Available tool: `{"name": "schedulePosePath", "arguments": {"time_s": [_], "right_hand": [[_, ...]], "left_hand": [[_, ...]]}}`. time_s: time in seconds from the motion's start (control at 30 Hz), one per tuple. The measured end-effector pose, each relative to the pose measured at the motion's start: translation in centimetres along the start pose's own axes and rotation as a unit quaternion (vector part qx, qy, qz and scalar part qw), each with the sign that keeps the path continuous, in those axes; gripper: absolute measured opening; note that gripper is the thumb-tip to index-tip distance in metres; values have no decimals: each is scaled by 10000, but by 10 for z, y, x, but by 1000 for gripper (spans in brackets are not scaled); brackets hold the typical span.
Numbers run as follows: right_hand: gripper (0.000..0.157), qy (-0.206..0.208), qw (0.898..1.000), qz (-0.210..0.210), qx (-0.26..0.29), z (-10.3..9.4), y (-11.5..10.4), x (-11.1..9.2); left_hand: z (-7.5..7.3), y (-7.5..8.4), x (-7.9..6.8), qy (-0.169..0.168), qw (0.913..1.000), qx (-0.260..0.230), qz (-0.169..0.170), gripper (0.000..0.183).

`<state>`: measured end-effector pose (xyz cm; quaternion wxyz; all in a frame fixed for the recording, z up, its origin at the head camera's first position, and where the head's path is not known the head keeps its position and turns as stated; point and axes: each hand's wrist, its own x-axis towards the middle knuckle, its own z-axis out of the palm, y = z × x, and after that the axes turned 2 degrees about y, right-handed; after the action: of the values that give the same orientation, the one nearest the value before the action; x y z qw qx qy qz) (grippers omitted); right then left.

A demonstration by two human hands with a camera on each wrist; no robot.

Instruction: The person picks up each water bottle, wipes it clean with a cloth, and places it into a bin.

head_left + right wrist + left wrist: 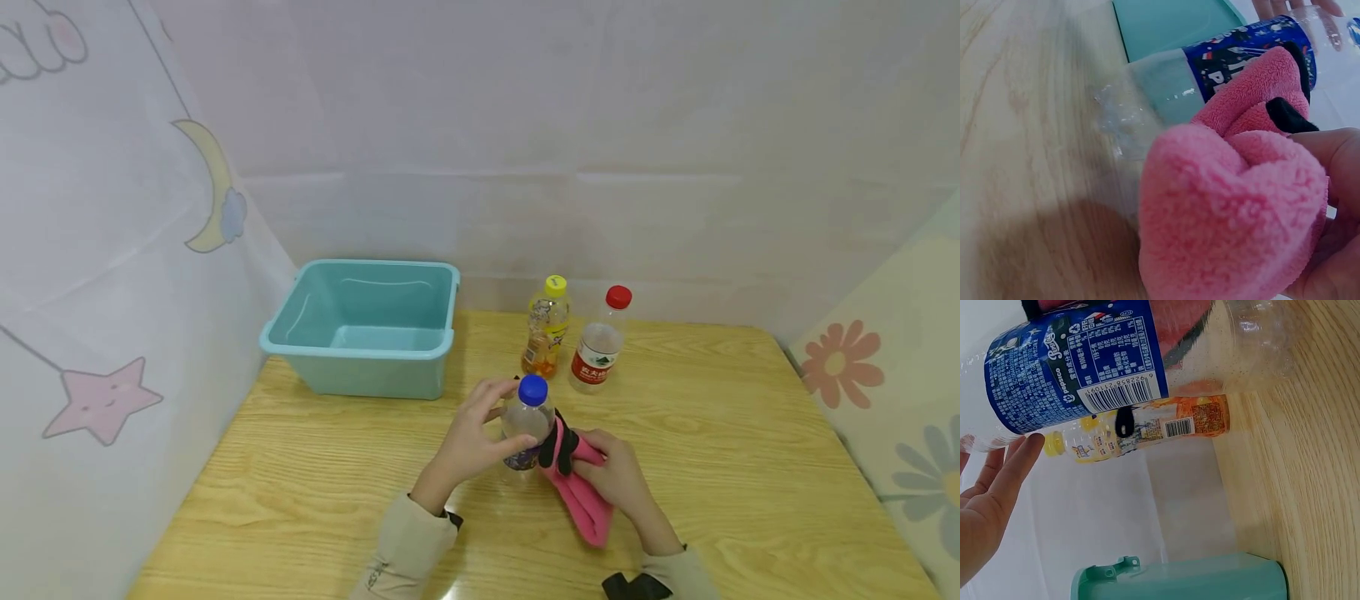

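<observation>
A clear plastic bottle [527, 421] with a blue cap and a blue label stands upright on the wooden table. My left hand [468, 437] holds it around the upper part, thumb in front and fingers behind. In the left wrist view, fingers [1013, 469] meet the bottle's shoulder beside the label [1072, 369]. A folded pink towel [588, 507] with black edging is pinched in my right hand [618, 477]. The towel lies against the bottle's right side. In the right wrist view the towel [1229, 212] covers part of the bottle [1166, 87].
Behind the hands stand a yellow-capped bottle [546, 333] with an orange lower part and a red-capped bottle [597, 354]. A teal plastic basin [375, 375] sits at the back left of the table [300, 500]. Printed white cloth [480, 125] hangs along the back and sides.
</observation>
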<state>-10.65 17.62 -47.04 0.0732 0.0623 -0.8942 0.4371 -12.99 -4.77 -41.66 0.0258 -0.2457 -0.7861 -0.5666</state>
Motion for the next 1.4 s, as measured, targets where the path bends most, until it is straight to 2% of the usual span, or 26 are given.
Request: {"name": "schedulePosePath", "arguments": {"time_s": [0.33,0.53,0.87,1.07,1.4], "right_hand": [[30,461,9976,-514,75,-17,-10,-2],[31,670,9953,-674,180,-26,-13,0],[33,1000,9888,-1033,409,-34,-22,1],[34,958,9873,-1109,620,-33,-30,2],[34,979,9858,-1190,667,-33,-41,2]], "left_hand": [[-3,-3,0,-19,9989,124,453,61],[-3,-3,1,-127,9991,163,377,65],[-5,-3,1,-195,9994,51,273,60],[-6,-3,1,-198,9994,20,295,58],[-8,-6,1,-131,9984,141,537,57]]}}
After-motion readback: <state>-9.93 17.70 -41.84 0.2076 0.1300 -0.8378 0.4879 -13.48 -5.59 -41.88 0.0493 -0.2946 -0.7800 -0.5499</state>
